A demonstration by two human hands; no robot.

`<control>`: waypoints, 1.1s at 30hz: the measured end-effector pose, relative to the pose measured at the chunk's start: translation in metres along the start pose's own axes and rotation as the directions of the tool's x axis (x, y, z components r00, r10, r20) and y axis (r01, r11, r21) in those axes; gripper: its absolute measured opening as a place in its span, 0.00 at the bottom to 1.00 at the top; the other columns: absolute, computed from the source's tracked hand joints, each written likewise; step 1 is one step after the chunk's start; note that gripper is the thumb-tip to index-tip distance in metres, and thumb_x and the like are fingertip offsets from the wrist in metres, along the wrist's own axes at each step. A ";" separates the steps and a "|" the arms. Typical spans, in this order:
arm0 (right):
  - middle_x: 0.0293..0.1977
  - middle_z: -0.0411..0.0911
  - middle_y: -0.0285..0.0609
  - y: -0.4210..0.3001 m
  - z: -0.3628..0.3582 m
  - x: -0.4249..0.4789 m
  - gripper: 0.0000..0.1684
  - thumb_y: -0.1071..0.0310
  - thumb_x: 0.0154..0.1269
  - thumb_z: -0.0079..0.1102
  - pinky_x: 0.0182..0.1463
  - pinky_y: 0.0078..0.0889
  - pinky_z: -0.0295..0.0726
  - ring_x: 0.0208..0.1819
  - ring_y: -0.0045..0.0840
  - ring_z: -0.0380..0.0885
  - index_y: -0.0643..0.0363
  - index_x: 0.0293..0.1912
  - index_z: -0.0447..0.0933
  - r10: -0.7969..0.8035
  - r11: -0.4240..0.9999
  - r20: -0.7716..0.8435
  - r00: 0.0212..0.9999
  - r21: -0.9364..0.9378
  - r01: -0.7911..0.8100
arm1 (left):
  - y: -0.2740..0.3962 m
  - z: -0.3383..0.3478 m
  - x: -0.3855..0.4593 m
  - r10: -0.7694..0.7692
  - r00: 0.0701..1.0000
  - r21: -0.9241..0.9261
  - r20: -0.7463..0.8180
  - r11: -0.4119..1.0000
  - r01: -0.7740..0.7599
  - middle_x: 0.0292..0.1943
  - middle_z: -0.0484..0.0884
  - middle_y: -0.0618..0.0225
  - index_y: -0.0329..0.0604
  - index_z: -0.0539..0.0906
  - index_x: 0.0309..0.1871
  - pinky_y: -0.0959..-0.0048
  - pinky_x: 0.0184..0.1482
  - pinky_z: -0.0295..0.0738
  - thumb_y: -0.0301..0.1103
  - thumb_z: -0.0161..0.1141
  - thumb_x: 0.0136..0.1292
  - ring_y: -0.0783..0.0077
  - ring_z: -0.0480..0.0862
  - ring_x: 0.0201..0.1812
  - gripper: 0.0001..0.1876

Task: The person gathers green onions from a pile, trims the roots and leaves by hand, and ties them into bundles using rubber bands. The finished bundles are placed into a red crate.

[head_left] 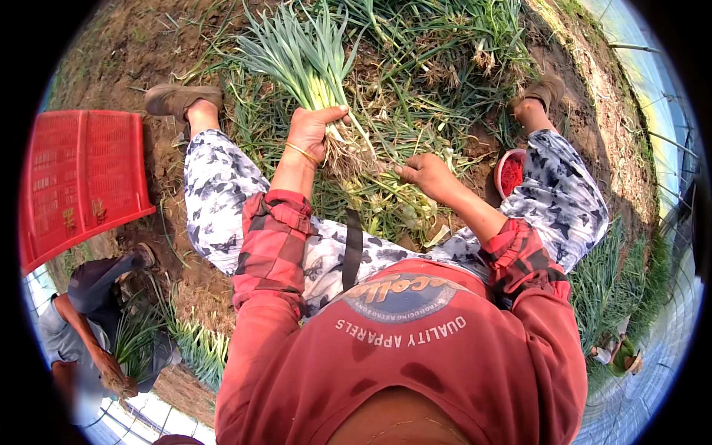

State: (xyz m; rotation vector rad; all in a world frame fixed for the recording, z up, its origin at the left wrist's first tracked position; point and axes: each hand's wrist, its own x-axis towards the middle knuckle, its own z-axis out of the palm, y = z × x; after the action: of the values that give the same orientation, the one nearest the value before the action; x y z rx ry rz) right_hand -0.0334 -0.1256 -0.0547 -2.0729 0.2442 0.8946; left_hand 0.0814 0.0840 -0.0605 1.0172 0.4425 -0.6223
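My left hand [311, 130] is closed around a bunch of green onions [314, 72], just above the roots. The green leaves point away from me, and the tangled roots [346, 153] hang towards me. One stalk [361, 130] stands apart on the right of the bunch, slanting down towards my right hand [425, 173]. The thumb and forefinger of my right hand are pinched together near thin strands at that stalk's lower end; whether they grip it is not plain. Loose leaves and peeled skins [411, 206] cover the ground below both hands.
More green onions [489, 33] lie beyond, at the top. A small bowl [512, 172] with red strands stands by my right knee. A red plastic crate [89, 178] is at the left. A co-worker [89, 311] holds a bunch at lower left; another person [623, 356] is at lower right.
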 end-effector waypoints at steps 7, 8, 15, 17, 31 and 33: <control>0.25 0.76 0.53 -0.054 0.022 0.034 0.09 0.66 0.60 0.52 0.33 0.40 0.74 0.29 0.44 0.77 0.62 0.35 0.71 -0.480 0.876 -0.265 0.836 -0.185 0.445 | -0.007 0.013 -0.012 -0.125 0.991 -0.004 0.052 0.992 0.125 0.32 0.83 0.61 0.31 0.78 0.40 0.72 0.36 0.79 0.20 0.62 0.52 0.70 0.83 0.32 0.11; 0.26 0.74 0.57 -0.057 0.022 0.039 0.08 0.67 0.60 0.51 0.35 0.46 0.73 0.31 0.50 0.74 0.62 0.33 0.70 -0.438 0.898 -0.198 0.877 -0.138 0.417 | -0.006 0.009 -0.011 -0.109 0.994 -0.022 0.021 0.994 0.110 0.31 0.83 0.61 0.31 0.78 0.41 0.72 0.36 0.79 0.19 0.62 0.52 0.70 0.83 0.32 0.12; 0.55 0.67 0.51 -0.037 -0.053 0.177 0.20 0.61 0.59 0.56 0.58 0.40 0.66 0.56 0.43 0.65 0.55 0.51 0.73 -0.421 0.884 -0.422 0.803 -0.390 0.258 | 0.038 0.006 -0.016 0.213 0.955 -0.249 -0.207 0.932 -0.262 0.30 0.80 0.60 0.31 0.75 0.40 0.71 0.30 0.81 0.20 0.60 0.53 0.67 0.82 0.28 0.11; 0.59 0.60 0.55 -0.031 -0.075 0.228 0.24 0.58 0.57 0.58 0.61 0.42 0.64 0.58 0.49 0.62 0.56 0.53 0.71 -0.325 0.917 -0.427 0.844 -0.361 0.170 | 0.044 0.009 -0.014 0.335 0.909 -0.308 -0.248 0.862 -0.402 0.30 0.79 0.61 0.32 0.74 0.40 0.72 0.28 0.79 0.22 0.60 0.55 0.69 0.81 0.27 0.10; 0.34 0.79 0.43 -0.030 -0.055 0.198 0.20 0.72 0.57 0.58 0.39 0.20 0.75 0.33 0.23 0.77 0.66 0.49 0.67 -0.117 0.404 -0.052 0.992 0.910 0.096 | 0.019 -0.019 0.007 -0.047 0.956 -0.235 -0.290 0.972 -0.024 0.29 0.80 0.63 0.33 0.76 0.41 0.74 0.26 0.79 0.25 0.59 0.57 0.73 0.80 0.26 0.09; 0.33 0.80 0.45 -0.037 -0.033 0.159 0.20 0.73 0.57 0.59 0.36 0.20 0.73 0.34 0.21 0.78 0.69 0.48 0.68 -0.140 0.482 -0.001 0.990 0.874 0.069 | 0.019 -0.015 0.009 -0.068 0.947 -0.215 -0.315 0.977 -0.001 0.31 0.82 0.57 0.28 0.77 0.40 0.75 0.25 0.78 0.21 0.61 0.53 0.71 0.81 0.26 0.10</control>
State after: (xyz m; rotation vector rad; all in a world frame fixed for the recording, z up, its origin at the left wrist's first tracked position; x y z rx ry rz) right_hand 0.1156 -0.1062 -0.1254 -1.0526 0.4261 0.5598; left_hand 0.0997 0.1021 -0.0606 0.9084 0.7985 -0.4277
